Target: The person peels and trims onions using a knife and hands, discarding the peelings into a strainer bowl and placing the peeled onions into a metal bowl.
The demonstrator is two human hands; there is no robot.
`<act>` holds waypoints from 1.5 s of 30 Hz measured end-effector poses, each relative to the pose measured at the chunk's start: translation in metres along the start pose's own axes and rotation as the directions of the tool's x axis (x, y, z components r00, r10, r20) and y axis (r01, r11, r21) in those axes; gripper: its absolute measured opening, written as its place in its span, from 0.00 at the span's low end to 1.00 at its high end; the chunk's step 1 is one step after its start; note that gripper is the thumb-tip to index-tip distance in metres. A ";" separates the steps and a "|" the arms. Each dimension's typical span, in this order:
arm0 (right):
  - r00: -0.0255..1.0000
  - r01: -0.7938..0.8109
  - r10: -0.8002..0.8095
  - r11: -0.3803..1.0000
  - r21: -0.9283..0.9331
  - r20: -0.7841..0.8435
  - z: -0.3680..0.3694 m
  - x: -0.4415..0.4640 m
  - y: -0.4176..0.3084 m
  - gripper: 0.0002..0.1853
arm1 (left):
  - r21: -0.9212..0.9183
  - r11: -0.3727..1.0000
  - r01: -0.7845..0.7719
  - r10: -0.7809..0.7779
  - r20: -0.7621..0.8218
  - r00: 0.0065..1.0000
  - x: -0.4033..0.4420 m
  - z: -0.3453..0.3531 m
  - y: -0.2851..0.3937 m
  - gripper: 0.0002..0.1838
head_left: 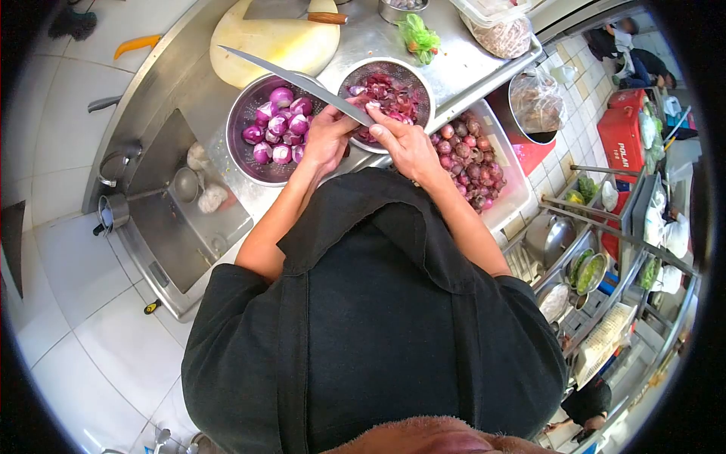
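My right hand (410, 147) is closed around a large knife, its long blade (291, 78) pointing up and left across two colanders. Under the blade, my left hand (329, 138) has its fingers curled; whatever they hold is hidden. Peeled purple onions (278, 125) fill much of the left metal colander (237, 147). Dark red onion skins (393, 92) lie in the right colander (364, 70), just beyond my hands. Beside my right forearm, a white tub (514, 195) holds many unpeeled red onions (470, 160).
A round cutting board (249, 41) bears a wooden-handled cleaver (327, 17). Left of the counter is a metal sink (178, 250) with a ladle. A green plastic bag (418, 38) lies near the right colander. A tall pot (499, 106) and metal shelves (601, 219) stand at right.
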State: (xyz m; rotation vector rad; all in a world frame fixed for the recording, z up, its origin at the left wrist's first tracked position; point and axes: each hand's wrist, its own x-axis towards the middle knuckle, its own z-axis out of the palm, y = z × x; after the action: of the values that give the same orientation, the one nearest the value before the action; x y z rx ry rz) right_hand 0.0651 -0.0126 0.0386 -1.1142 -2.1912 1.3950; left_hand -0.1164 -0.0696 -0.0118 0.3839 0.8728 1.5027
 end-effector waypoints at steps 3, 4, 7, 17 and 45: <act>1.000 -0.016 0.015 0.989 0.148 0.003 0.006 0.003 0.017 0.30 | 0.032 0.999 -0.033 0.033 -0.025 0.999 -0.002 -0.003 -0.002 0.22; 0.998 -0.052 0.047 0.971 0.233 0.030 0.004 0.002 0.016 0.29 | 0.031 0.999 -0.028 0.029 -0.018 0.999 -0.002 -0.006 -0.003 0.22; 0.982 -0.190 0.181 0.899 0.395 0.060 0.001 0.005 0.021 0.29 | 0.018 1.000 -0.024 0.023 0.013 1.000 -0.004 -0.002 0.000 0.24; 0.998 0.055 -0.050 0.987 0.151 -0.036 0.004 0.002 0.029 0.31 | 0.248 0.968 -0.047 0.060 -0.046 0.997 -0.001 0.003 -0.002 0.26; 0.975 -0.218 0.218 0.917 0.333 0.038 -0.003 -0.005 0.007 0.31 | 0.034 0.995 -0.099 0.102 -0.096 0.990 -0.009 0.002 0.003 0.29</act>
State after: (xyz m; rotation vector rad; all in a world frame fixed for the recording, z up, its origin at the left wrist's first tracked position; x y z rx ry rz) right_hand 0.0731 -0.0125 0.0352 -1.2519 -1.7763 1.7805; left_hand -0.1157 -0.0775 -0.0059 0.3827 0.9653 1.6137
